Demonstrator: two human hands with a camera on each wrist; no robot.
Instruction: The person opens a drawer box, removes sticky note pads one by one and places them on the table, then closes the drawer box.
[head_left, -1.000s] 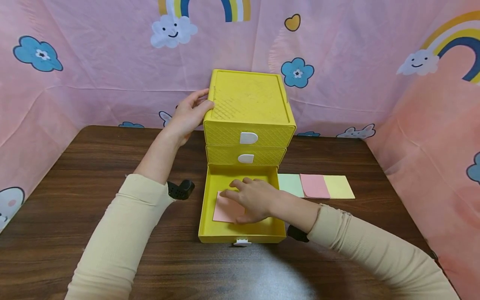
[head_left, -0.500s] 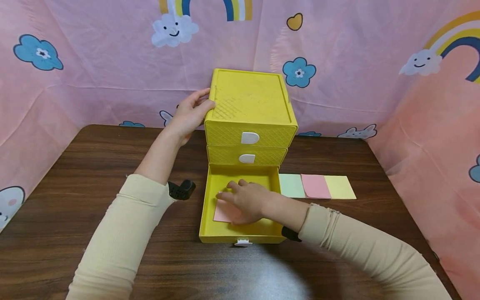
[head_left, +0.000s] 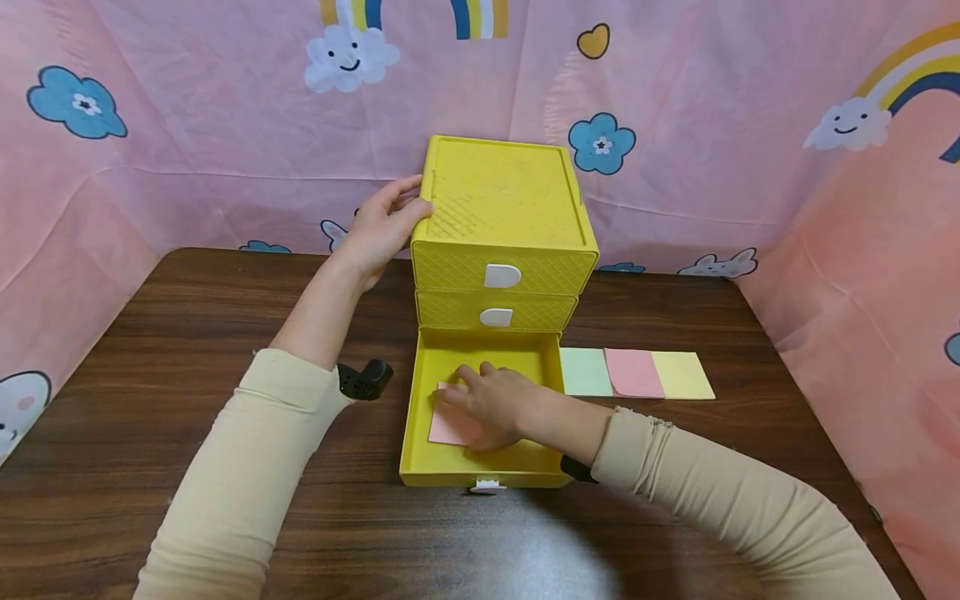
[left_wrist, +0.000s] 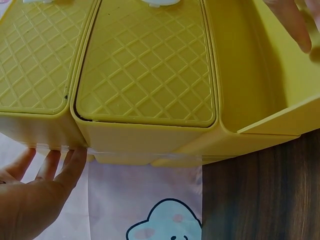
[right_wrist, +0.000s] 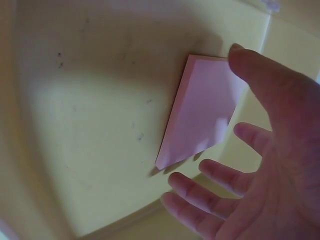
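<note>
A yellow drawer unit (head_left: pixel 504 192) stands on the table, its bottom drawer (head_left: pixel 525 354) pulled out and the upper two closed. My left hand (head_left: pixel 382 229) rests on the unit's left side, thumb at the top edge; in the left wrist view, its fingers (left_wrist: pixel 47 167) touch the side wall. Inside the drawer lies a pink sticky-note pad (head_left: pixel 450 425). Over it is my right hand (head_left: pixel 495 408), partly covering it. The right wrist view shows the fingers (right_wrist: pixel 225 175) and thumb spread around the pad (right_wrist: pixel 200 105), not gripping it.
Right of the drawer, green (head_left: pixel 587 372), pink (head_left: pixel 634 372) and yellow (head_left: pixel 683 375) note pads lie in a row on the dark wooden table (head_left: pixel 225 333). The open drawer's white handle (head_left: pixel 488 487) sticks out in front. A patterned pink cloth (head_left: pixel 225 108) encloses the back and sides.
My right hand has moved slightly left and lower over the pink pad. My left hand stays against the drawer unit.
</note>
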